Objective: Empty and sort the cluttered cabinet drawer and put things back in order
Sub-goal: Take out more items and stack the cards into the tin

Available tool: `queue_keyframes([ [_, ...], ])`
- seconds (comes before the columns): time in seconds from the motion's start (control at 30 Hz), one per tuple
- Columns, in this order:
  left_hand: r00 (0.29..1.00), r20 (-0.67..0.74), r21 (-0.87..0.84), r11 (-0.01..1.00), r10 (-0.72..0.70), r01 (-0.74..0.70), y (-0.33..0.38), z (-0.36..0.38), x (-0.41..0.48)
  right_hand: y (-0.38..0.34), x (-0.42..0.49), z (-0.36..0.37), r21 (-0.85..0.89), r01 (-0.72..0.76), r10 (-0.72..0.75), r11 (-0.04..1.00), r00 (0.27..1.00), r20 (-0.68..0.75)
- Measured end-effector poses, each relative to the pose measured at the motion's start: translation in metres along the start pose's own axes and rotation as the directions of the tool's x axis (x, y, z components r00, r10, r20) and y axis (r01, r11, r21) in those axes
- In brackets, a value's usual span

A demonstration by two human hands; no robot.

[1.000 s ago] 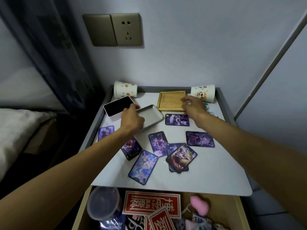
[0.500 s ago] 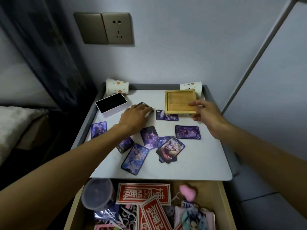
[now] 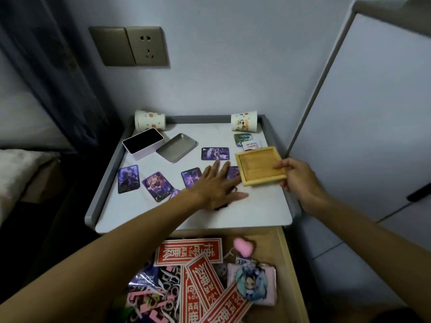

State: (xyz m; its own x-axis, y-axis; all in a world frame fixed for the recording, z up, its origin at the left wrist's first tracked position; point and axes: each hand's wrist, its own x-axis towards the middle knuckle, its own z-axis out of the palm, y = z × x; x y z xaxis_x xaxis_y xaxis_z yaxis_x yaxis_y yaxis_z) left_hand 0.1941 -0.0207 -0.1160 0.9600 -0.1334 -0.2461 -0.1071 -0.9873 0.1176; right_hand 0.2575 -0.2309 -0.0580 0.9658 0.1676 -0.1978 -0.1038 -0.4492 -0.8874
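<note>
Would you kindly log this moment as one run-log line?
left hand: flat on purple cards | right hand: holds wooden tray by right edge | drawer: open, cluttered

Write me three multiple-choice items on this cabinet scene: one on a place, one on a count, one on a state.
1. Where does the grey metal lid lie?
A. on the floor
B. on the cabinet top, beside the open white box
C. against the wall

2. How many paper cups are at the back of the cabinet top?
A. one
B. four
C. two

3. What is the right hand doing?
A. gripping the wooden tray by its edge
B. lying flat on cards
C. holding a cup

Answers:
1 B: the lid lies just right of the box.
2 C: one cup is in each back corner.
3 A: its thumb and fingers pinch the tray's edge.
</note>
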Motion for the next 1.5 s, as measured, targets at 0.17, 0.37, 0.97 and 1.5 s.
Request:
queue_keyframes([
  [0.17, 0.996, -0.083, 0.057, 0.997, -0.045, 0.05, -0.026, 0.016, -0.033, 0.016, -0.028, -0.007, -0.207, 0.009, 0.007, 0.978, 0.997, 0.079],
  [0.37, 0.989, -0.125, 0.01, 0.997, -0.081, 0.083, -0.051, 0.026, -0.059, 0.019, -0.032, 0.008, -0.534, 0.161, -0.1, 0.83, 0.985, 0.143],
  [0.97, 0.908, -0.314, -0.021, 0.958, -0.276, 0.284, -0.072, 0.019, -0.115, -0.021, 0.014, 0.095, -0.734, 0.596, -0.32, 0.324, 0.8, 0.508],
  [1.5, 0.952, -0.216, -0.018, 0.975, -0.218, 0.219, -0.121, 0.032, -0.119, -0.012, 0.012, 0.123, -0.755, 0.58, 0.009, 0.306, 0.791, 0.611],
])
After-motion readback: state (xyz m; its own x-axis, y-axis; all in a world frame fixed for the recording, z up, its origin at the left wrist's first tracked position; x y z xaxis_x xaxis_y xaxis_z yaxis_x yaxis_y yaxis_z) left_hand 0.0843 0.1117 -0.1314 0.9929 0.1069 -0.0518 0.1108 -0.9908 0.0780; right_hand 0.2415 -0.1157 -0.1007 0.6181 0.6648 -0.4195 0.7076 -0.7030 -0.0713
